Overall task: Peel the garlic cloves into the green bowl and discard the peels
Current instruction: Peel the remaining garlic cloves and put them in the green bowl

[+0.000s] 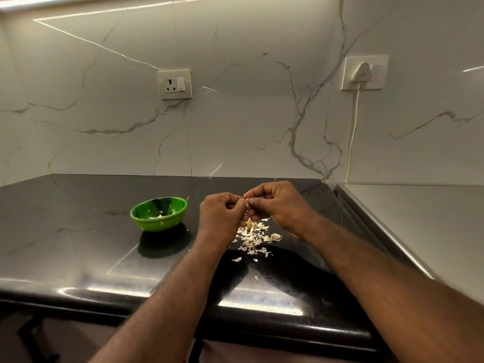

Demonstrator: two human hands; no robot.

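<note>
Above the black counter my left hand [221, 214] and my right hand [277, 205] meet, fingers curled, both pinching one small pale garlic clove [246, 202] between their fingertips. Most of the clove is hidden by the fingers. Directly under the hands lies a scattered pile of pale garlic peels [255, 238] on the counter. A green bowl [146, 218] stands to the left of my left hand, apart from it, with a few pale pieces at its bottom.
The glossy black counter [78, 231] ends at a rounded front edge near me. A marble-look wall stands behind, with a socket [174, 84] and a plugged-in white cable [353, 132]. A grey steel surface [419, 226] adjoins at the right.
</note>
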